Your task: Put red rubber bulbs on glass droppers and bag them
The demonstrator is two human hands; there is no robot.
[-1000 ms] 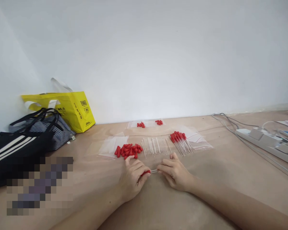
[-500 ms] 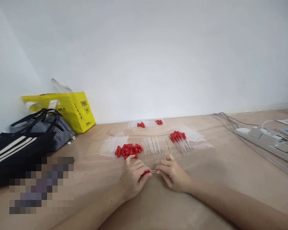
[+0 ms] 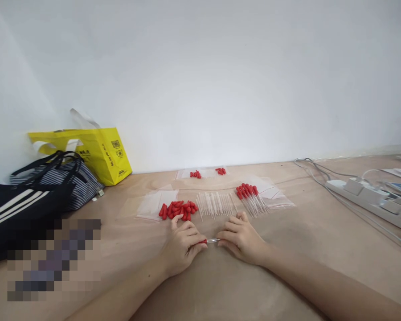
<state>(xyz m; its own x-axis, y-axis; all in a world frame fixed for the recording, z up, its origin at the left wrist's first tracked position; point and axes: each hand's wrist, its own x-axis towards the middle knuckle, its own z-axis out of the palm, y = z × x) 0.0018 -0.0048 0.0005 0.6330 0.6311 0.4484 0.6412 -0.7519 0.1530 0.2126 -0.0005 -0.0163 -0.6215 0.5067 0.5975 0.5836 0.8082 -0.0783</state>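
My left hand (image 3: 183, 246) pinches a red rubber dropper bulb (image 3: 203, 241) between thumb and forefinger. Opposite it, my right hand (image 3: 241, 238) is closed on a thin clear dropper tube (image 3: 213, 240), whose left end meets the bulb's mouth. How far the tube sits inside cannot be seen. Just beyond my left hand lies a heap of loose red bulbs (image 3: 178, 208). A row of bare clear tubes (image 3: 216, 204) is spread past both hands. Farther right, several droppers with red bulbs on their tubes (image 3: 252, 198) lie side by side.
Clear zip bags (image 3: 157, 203) lie under and beside the piles, with more small red bulbs (image 3: 195, 174) near the wall. A yellow bag (image 3: 115, 156) and a black striped bag (image 3: 26, 209) stand left. At right are a power strip (image 3: 370, 196) and cables (image 3: 317, 176).
My hands have drawn slightly apart, and more of the clear tube shows between them. The view has shifted a little.
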